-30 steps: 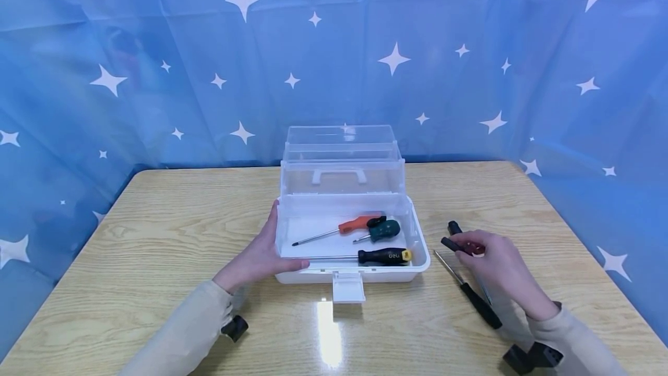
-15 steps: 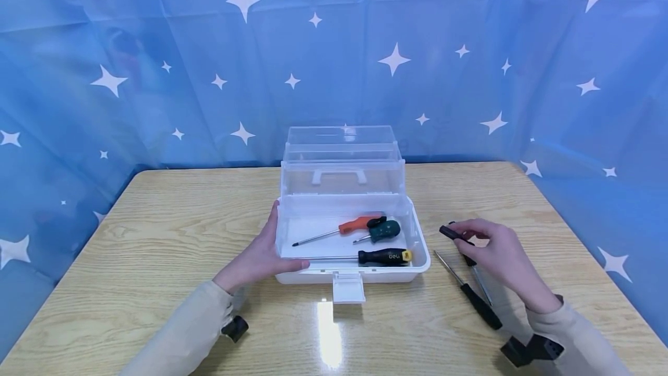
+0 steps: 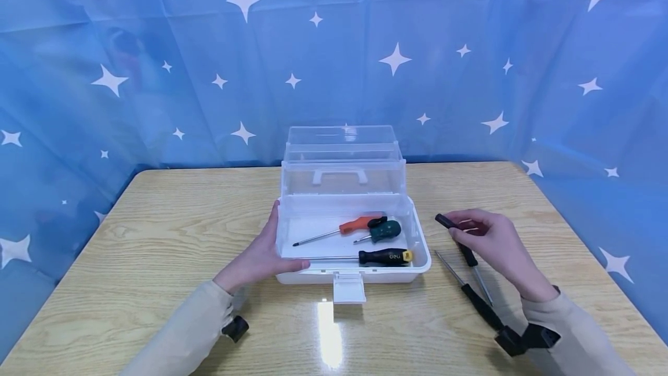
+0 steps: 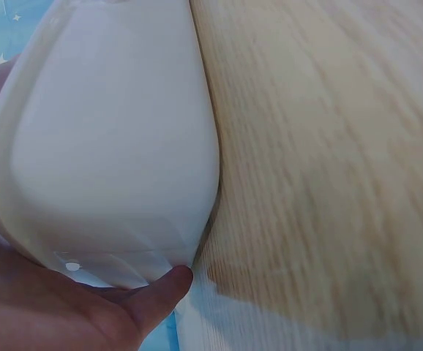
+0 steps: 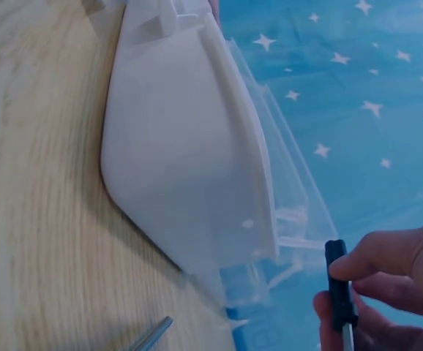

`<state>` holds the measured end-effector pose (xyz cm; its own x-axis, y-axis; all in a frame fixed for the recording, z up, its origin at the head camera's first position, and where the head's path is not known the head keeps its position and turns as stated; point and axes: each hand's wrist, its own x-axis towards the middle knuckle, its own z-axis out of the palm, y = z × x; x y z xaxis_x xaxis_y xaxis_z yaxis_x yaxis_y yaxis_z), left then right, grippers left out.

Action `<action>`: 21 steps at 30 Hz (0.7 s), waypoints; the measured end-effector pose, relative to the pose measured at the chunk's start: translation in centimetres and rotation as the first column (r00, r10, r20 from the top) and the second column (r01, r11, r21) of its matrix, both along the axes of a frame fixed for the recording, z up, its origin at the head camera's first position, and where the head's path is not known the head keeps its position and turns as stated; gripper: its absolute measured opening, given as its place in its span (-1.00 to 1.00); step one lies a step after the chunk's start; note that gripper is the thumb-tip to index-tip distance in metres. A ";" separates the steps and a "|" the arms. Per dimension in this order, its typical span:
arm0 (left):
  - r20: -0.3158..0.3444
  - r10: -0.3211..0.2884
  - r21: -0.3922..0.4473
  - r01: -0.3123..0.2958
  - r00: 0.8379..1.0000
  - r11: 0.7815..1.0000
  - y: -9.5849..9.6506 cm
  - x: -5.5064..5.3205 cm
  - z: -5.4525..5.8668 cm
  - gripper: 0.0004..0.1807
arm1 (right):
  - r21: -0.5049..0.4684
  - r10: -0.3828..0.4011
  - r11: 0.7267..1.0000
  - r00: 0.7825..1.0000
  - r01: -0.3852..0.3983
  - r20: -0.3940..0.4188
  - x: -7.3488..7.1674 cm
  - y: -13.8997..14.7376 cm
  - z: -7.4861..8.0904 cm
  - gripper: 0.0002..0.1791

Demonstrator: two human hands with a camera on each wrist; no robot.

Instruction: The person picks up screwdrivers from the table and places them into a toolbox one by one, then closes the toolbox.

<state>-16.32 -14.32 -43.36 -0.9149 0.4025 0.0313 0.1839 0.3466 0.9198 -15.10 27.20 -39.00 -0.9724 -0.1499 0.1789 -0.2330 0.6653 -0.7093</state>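
Observation:
In the head view my left hand grips the left end of a white toolbox, its thumb along the front rim. The left wrist view shows that thumb against the box wall. My right hand, to the right of the box, pinches a screwdriver by its black handle; a bit of metal shaft shows below the handle. Inside the box lie an orange-handled screwdriver, a stubby dark green one and a long black-and-yellow one. The clear lid stands raised behind.
Two black-handled screwdrivers lie on the wooden table: one slants beside the box, the other's shaft crosses below my right hand. The front latch hangs down. A blue starred cloth closes off the back.
My right hand has shifted up and slightly left with the screwdriver, whose handle end now points up and left. My left hand and the toolbox have stayed put.

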 end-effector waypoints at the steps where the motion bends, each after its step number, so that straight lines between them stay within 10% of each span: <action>1: 0.000 0.001 0.001 -0.001 1.000 1.000 0.0 0.0 0.0 0.38 | -0.001 -0.003 1.000 1.000 0.003 0.007 0.0 -0.1 0.1 -0.72; 21: 0.016 0.015 -0.016 -0.015 1.000 1.000 0.0 0.1 0.1 0.41 | -0.051 0.043 0.998 0.998 -0.041 0.037 -1.4 -1.6 1.0 -0.71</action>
<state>-16.18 -14.32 -43.27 -0.9213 0.3887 0.0100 0.1636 0.3643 0.9168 -16.48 25.61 -37.97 -0.9717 -0.1823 0.1502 -0.2321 0.6186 -0.7507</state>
